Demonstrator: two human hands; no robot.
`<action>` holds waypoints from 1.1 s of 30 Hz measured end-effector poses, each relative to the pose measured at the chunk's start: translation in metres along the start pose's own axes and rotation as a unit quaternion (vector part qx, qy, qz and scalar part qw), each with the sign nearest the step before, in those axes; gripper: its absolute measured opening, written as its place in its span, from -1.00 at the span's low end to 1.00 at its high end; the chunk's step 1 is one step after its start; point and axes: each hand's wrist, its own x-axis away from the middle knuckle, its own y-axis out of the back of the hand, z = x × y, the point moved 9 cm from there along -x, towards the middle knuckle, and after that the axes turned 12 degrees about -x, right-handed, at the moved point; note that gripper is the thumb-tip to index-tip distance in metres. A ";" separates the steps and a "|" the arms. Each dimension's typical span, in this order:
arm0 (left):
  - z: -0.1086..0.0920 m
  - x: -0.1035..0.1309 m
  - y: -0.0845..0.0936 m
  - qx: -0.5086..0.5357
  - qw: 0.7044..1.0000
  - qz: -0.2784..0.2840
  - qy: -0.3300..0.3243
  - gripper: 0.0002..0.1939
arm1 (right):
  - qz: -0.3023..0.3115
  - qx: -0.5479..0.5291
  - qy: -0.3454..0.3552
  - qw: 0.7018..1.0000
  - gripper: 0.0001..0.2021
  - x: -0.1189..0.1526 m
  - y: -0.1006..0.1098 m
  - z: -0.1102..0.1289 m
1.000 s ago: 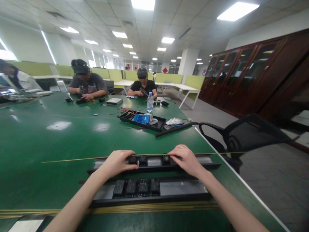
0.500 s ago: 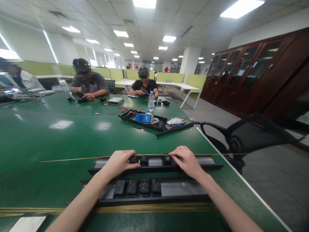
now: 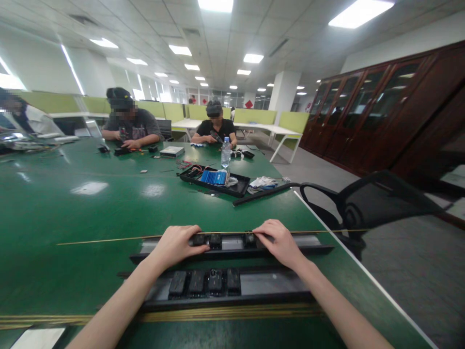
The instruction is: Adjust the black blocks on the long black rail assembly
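Observation:
A long, thin brass rod [image 3: 105, 240] lies along the back edge of the farther black channel [image 3: 312, 250], its ends reaching past the channel on both sides. My left hand [image 3: 176, 246] is closed around a small black block and the rod, thumb in front and fingers behind. Two small black blocks, one of them a black block [image 3: 215, 241], show beside its fingertips. My right hand [image 3: 279, 242] pinches the rod by another black block [image 3: 249, 240]; its fingertips partly cover the contact. Nearer me, a second channel [image 3: 274, 284] holds several larger black blocks [image 3: 196, 282] in a row.
Several brass rods [image 3: 218, 313] lie along the near side. A black tray [image 3: 240, 186] with a blue piece, a water bottle [image 3: 225, 154], gloves [image 3: 262, 183] and a black strip [image 3: 254, 196] stand farther back. A chair [image 3: 381, 198] is right; people sit across the table.
The whole view has shifted slightly. Both hands keep their places on the rod and channel, with no clear movement between them.

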 end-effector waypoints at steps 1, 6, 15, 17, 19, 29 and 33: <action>0.001 0.000 -0.001 -0.003 1.000 0.000 0.004 -0.54 | 0.000 0.001 -0.002 1.000 -0.88 0.000 0.000 0.000; 0.007 0.001 -0.008 -0.007 1.000 -0.001 0.016 -0.52 | -0.002 0.002 -0.017 1.000 -0.89 -0.003 0.002 0.000; 0.012 0.002 -0.013 0.021 0.999 0.011 0.036 -0.50 | 0.002 -0.001 -0.036 0.999 -0.89 -0.001 0.003 -0.003; 0.012 0.002 -0.013 0.020 0.999 0.012 0.037 -0.50 | 0.003 -0.003 -0.041 0.999 -0.89 0.000 0.003 -0.004; 0.012 0.002 -0.013 0.018 0.999 0.013 0.037 -0.50 | 0.003 -0.003 -0.042 0.999 -0.90 0.000 0.004 -0.004; 0.011 0.002 -0.011 0.018 0.999 0.007 0.037 -0.52 | 0.003 -0.004 -0.069 0.998 -0.91 0.003 0.013 -0.012; 0.010 0.002 -0.010 0.024 0.999 0.001 0.037 -0.52 | 0.004 -0.005 -0.077 0.997 -0.91 0.006 0.016 -0.014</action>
